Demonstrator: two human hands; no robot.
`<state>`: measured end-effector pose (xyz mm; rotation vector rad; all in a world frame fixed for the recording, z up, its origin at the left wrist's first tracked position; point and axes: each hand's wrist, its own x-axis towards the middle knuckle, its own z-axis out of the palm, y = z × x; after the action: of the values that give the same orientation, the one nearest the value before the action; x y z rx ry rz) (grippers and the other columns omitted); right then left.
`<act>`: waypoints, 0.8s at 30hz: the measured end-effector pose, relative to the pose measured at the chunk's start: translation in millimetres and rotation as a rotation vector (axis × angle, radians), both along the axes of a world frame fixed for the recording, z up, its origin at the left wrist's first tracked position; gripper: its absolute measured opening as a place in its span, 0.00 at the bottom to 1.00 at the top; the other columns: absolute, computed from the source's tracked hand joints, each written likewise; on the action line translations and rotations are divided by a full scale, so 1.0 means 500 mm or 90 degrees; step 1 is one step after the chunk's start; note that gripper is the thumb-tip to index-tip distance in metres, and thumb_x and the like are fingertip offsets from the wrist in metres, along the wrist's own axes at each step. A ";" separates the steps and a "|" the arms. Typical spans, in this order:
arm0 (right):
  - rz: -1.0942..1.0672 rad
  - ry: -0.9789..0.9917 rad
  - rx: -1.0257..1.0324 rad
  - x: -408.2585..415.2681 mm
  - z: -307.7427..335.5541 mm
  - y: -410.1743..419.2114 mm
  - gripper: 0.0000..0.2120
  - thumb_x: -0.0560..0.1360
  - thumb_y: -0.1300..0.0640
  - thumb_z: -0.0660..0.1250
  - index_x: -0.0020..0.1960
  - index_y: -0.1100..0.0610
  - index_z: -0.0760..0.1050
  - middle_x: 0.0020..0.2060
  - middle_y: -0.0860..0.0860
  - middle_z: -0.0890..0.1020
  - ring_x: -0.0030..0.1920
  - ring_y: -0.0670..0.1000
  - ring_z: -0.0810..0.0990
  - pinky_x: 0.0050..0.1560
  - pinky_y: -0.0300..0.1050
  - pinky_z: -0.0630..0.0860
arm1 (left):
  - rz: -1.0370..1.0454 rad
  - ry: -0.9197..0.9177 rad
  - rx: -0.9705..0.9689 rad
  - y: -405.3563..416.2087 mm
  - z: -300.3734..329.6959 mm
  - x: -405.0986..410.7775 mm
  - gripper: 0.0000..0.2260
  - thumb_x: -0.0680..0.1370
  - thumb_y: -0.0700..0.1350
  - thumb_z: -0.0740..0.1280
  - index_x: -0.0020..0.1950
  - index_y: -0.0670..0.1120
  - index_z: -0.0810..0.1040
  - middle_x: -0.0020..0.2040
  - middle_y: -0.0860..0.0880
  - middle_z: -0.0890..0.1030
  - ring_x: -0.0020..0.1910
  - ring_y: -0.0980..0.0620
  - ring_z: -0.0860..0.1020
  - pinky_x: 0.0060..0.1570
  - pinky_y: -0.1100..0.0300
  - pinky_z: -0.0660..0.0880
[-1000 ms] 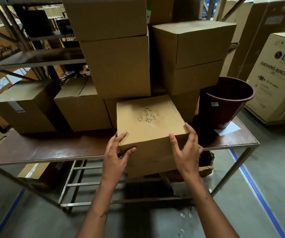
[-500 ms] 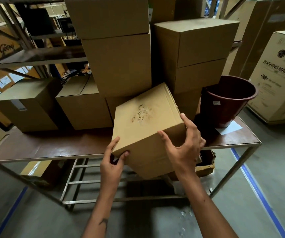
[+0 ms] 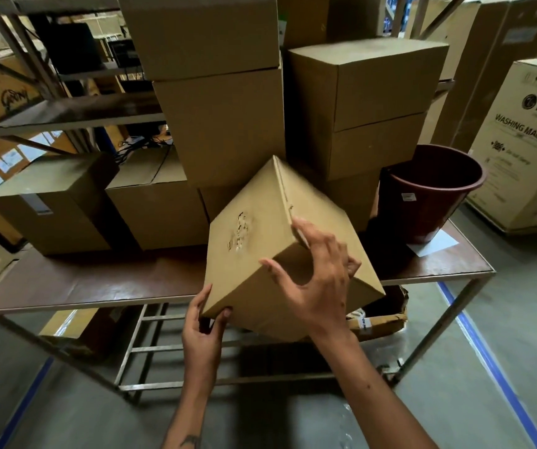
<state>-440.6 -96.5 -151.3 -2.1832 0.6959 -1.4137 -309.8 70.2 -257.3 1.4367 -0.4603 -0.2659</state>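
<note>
A stack of cardboard boxes (image 3: 225, 124) fills the back of the brown table (image 3: 98, 280), with an LG washing machine carton (image 3: 526, 140) on the floor to the right. Over the table's front edge, just before the stack, a smaller cardboard box (image 3: 254, 241) is tipped steeply onto a corner; it may be clear of the tabletop, though its underside is hidden. A dark red bucket (image 3: 432, 189) stands near it to the right. The right hand (image 3: 322, 286) clasps the box's near upper edge with spread, curled fingers, and the left hand (image 3: 202, 328) pinches its lower left corner. A white paper slip (image 3: 435, 246) lies beside the bucket.
</note>
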 end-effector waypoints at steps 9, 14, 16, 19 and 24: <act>-0.077 0.023 0.408 -0.046 -0.023 -0.084 0.47 0.70 0.23 0.72 0.81 0.47 0.69 0.63 0.49 0.66 0.69 0.54 0.70 0.65 0.61 0.82 | -0.020 -0.060 -0.080 -0.017 0.079 -0.007 0.21 0.77 0.64 0.77 0.67 0.56 0.86 0.76 0.43 0.79 0.73 0.52 0.79 0.72 0.55 0.77; -0.071 0.010 0.439 -0.073 -0.058 -0.091 0.42 0.67 0.28 0.78 0.74 0.42 0.68 0.68 0.51 0.71 0.68 0.54 0.72 0.59 0.59 0.84 | -0.015 -0.046 -0.105 -0.039 0.078 -0.013 0.13 0.79 0.42 0.75 0.64 0.49 0.87 0.74 0.45 0.81 0.78 0.47 0.75 0.75 0.42 0.74; -0.034 -0.022 0.456 -0.095 -0.064 -0.094 0.41 0.66 0.30 0.82 0.71 0.41 0.68 0.67 0.51 0.74 0.64 0.53 0.77 0.55 0.53 0.86 | -0.025 -0.022 -0.131 -0.035 0.068 -0.016 0.20 0.76 0.38 0.77 0.68 0.48 0.84 0.75 0.46 0.80 0.77 0.46 0.76 0.75 0.42 0.73; -0.004 -0.080 0.424 -0.122 -0.081 -0.087 0.37 0.66 0.39 0.85 0.68 0.42 0.70 0.66 0.45 0.77 0.65 0.46 0.79 0.55 0.44 0.83 | -0.048 0.021 -0.169 -0.023 0.054 -0.017 0.30 0.71 0.31 0.78 0.72 0.46 0.79 0.75 0.47 0.80 0.78 0.47 0.75 0.75 0.42 0.73; 0.010 -0.075 0.401 -0.134 -0.133 -0.074 0.39 0.64 0.45 0.87 0.69 0.39 0.70 0.66 0.33 0.76 0.65 0.37 0.77 0.57 0.41 0.81 | -0.065 0.072 -0.131 0.003 0.009 -0.008 0.42 0.70 0.23 0.77 0.80 0.48 0.73 0.74 0.45 0.81 0.77 0.47 0.76 0.73 0.45 0.76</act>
<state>-507.5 -133.4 -217.7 -1.5982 0.9256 -1.1039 -313.8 71.9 -252.5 1.1937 -0.4551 -0.3688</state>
